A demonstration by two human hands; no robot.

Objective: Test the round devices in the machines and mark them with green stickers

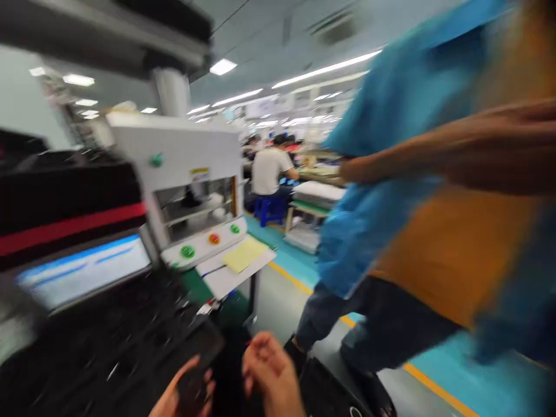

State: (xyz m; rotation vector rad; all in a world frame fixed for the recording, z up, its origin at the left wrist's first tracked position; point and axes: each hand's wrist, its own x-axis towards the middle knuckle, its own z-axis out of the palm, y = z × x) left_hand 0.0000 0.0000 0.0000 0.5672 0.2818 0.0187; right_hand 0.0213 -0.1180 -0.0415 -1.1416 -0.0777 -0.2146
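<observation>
In the head view, the left hand [174, 397] holds a blurred dark piece [193, 379] between thumb and fingers, just above the black tray [108, 341]; the right hand [273, 373] curls loosely beside it, and whether its grip holds anything I cannot tell. The step looks like handling this piece; the next move calls for a steady left grip. Its long axis seems to point forward, slightly right.
</observation>
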